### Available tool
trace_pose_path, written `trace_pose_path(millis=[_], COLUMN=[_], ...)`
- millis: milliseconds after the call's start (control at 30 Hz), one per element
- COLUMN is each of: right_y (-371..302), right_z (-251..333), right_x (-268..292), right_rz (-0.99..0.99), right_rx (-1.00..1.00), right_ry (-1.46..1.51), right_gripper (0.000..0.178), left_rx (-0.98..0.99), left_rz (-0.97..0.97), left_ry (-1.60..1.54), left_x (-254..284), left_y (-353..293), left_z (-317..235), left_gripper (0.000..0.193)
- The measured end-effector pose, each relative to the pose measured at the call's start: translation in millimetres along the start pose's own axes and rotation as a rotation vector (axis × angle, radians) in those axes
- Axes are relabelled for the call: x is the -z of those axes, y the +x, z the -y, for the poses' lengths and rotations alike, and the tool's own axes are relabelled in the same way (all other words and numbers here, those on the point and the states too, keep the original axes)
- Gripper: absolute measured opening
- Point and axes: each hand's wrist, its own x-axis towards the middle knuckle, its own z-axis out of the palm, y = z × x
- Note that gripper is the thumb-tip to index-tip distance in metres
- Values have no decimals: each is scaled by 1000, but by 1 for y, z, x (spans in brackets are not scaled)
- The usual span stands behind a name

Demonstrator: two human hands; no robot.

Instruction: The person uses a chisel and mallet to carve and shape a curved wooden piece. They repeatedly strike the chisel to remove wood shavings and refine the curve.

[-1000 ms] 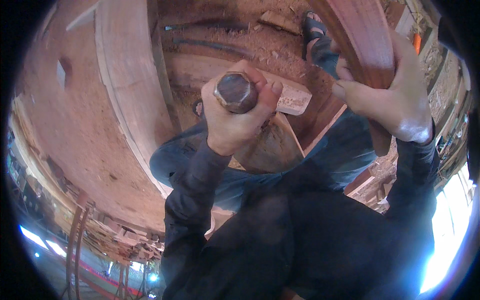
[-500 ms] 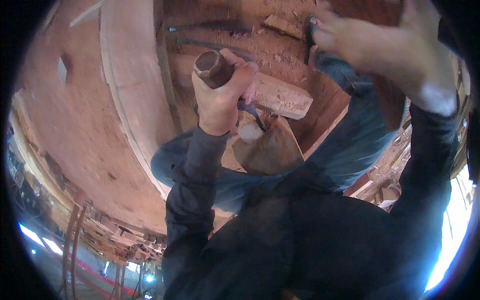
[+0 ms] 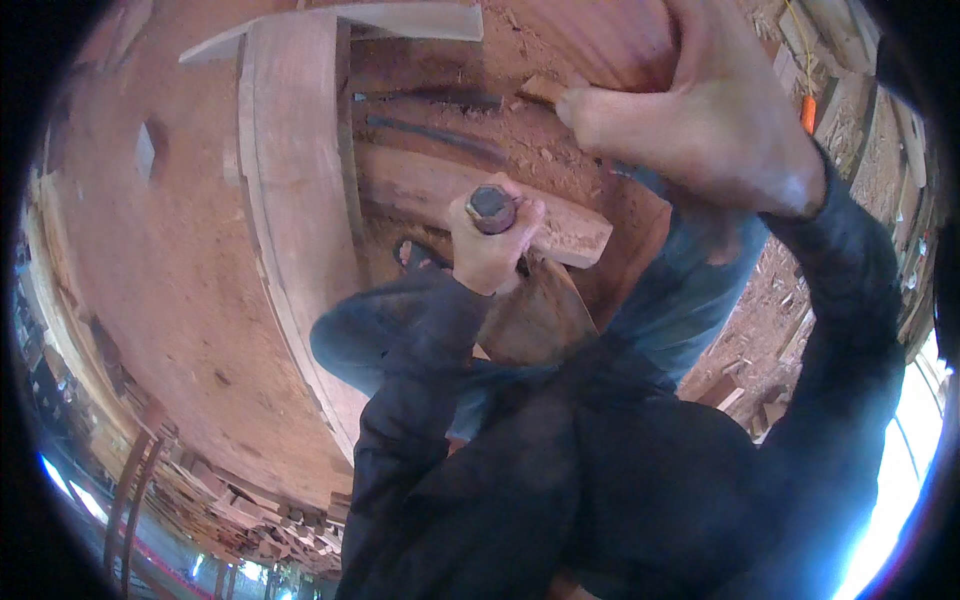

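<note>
My left hand (image 3: 487,245) is wrapped round the upright wooden handle of a chisel (image 3: 491,208), whose dark end points up. The chisel's tip is hidden below the hand, beside a brown wooden piece (image 3: 545,315) between my legs. At the upper right, my right hand (image 3: 690,140) is closed on a large reddish-brown wooden mallet (image 3: 610,40), raised close to view and partly cut off by the upper edge. Just past my left hand lies a squared timber (image 3: 575,232) with a chipped end.
A long pale board (image 3: 290,190) runs along my left. Two dark, narrow tools (image 3: 435,135) lie beyond the timber. Wood chips (image 3: 540,130) litter the reddish ground. An orange-handled thing (image 3: 808,113) is at the right, and stacked wood offcuts (image 3: 250,515) are at the lower left.
My right hand has swung left with the mallet, bringing its head further into view. My left hand and the chisel now appear lower and further right, and the view itself has shifted.
</note>
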Motion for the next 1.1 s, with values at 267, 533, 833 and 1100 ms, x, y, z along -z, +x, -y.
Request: trace_pose_path(millis=[267,533,833,1100], right_y=[-50,-63,-72,-66], right_z=[-70,-40,-76,-78], right_x=[-25,-36,-42,-31], right_rz=[311,-151,179,0], right_rx=[93,415,120,-29], right_ry=[-567,-427,-390,-86], right_gripper=[49,46,45,75], left_rx=[172,-142,12,-274], left_rz=[-185,-113,-230,-108], left_ry=[-275,192,-60,-218], left_x=[8,-7,18,40], left_y=[-20,-47,-30,39], left_z=[46,20,81,-20], left_gripper=[11,15,25,18])
